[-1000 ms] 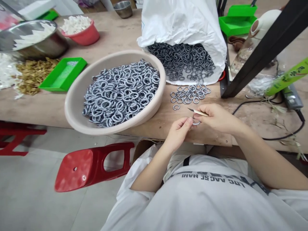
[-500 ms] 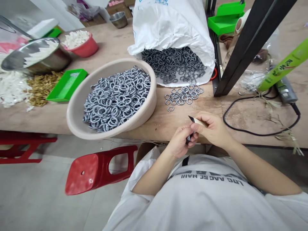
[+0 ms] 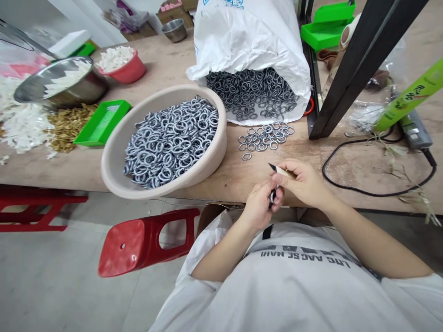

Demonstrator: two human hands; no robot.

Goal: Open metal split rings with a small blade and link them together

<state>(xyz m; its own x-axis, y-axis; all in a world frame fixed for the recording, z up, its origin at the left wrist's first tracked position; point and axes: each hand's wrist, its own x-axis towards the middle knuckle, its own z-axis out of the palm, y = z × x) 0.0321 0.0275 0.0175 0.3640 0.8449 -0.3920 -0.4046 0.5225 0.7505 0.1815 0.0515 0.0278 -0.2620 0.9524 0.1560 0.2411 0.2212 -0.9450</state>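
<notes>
Left fingers (image 3: 265,190) clasp a dark ring (image 3: 272,197), right fingers (image 3: 292,166) a knife (image 3: 284,172), apparently mid-trim; the next stroke calls for steadiness. Loose rings (image 3: 266,137) lie beyond both.

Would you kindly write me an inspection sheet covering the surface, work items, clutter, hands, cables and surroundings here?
Surface: wooden-looking table, with pale specks.
Job's things: grey rings heaped in a cream basin; more inside an open white sack; loose rings lie before its mouth.
Clutter: green tray and brown pieces left of the basin.
Hands: left hand holds what looks like a ring, partly hidden; right hand holds a dark-tipped tool.
Cables: black cable curves from a grey device.
Surroundings: red stool on the floor; dark post on the right.
</notes>
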